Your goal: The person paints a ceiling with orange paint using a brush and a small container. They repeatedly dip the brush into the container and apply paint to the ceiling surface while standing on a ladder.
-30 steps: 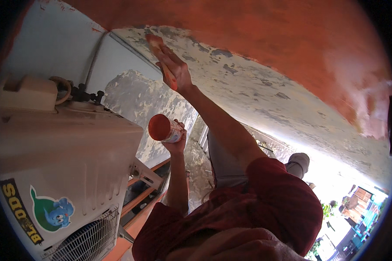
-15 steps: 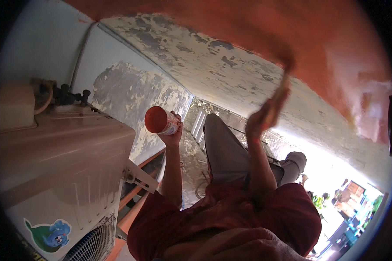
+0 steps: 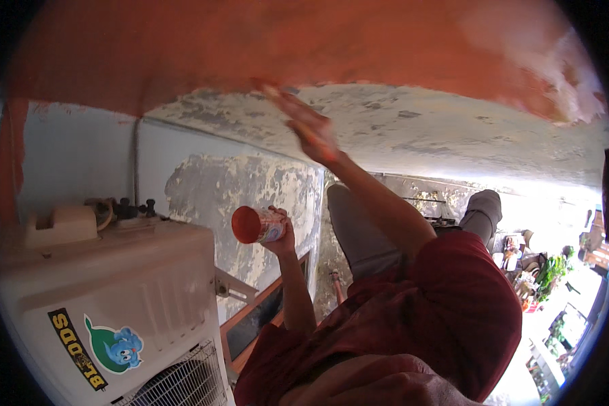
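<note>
My left hand (image 3: 282,238) is closed round a small paint can (image 3: 269,225), tilted so that its red-coated mouth faces left. Stretched up and forward, my right hand (image 3: 311,139) grips a paintbrush (image 3: 269,90), blurred by motion. The brush's tip meets the lower border of the red-painted area (image 3: 189,51), where fresh colour gives way to the bare, peeling wall surface (image 3: 392,118). Whether the bristles press on the wall I cannot tell. Red smears show on my right hand and wrist.
An outdoor air-conditioner unit (image 3: 122,271) on a metal bracket (image 3: 235,287) stands close at my left. Behind the can is a pale wall with flaking patches (image 3: 210,186). My bent leg (image 3: 362,230) is below; plants (image 3: 553,276) and clutter lie far down at the right.
My right hand has swept left along the paint border with the brush. The view has shifted, and the can in my left hand sits slightly lower and farther right.
</note>
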A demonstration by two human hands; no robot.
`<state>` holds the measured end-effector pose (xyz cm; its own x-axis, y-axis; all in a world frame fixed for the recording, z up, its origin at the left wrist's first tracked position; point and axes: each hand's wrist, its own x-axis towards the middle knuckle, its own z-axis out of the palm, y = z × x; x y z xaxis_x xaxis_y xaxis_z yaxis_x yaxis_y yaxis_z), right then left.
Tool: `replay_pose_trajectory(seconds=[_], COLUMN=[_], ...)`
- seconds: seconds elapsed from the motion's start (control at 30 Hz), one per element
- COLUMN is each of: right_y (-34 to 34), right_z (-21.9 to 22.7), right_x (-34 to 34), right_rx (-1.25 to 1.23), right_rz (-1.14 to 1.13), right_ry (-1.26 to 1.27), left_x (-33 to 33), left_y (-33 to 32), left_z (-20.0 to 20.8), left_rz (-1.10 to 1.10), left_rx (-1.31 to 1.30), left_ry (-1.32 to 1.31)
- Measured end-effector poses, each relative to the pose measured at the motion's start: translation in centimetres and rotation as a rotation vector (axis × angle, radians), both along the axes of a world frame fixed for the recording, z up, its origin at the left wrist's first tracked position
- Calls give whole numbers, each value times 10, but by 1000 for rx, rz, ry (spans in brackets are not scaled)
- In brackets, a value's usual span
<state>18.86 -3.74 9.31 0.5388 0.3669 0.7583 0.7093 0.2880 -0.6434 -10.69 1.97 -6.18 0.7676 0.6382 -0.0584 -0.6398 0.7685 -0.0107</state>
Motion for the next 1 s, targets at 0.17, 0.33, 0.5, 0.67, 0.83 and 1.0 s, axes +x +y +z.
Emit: replay_pose_trajectory(seconds=[0.17,0.33,0.5,0.67,0.83,1.0], right_y=[-233,-426,-458,-353,-310,-410], right_z=[-59,-51,-37,-70,-30,-69], right_x=[62,123,131,115,65,122], right_rx=[-133,297,275,258,192,197], right_rz=[-405,-732,-1248,-850,-257,-276], right_ry=[248,305,163,356,156,159], left_x=[34,86,132,157,176,183], left_y=[-24,-48,-70,-84,-104,-111], left_z=[16,36,56,77,101,110], left_rz=[-97,-189,-229,-248,-268,-264], left_rx=[-48,-9,34,22,70,137], left_ry=[-41,-43,-25,-2,-12,27])
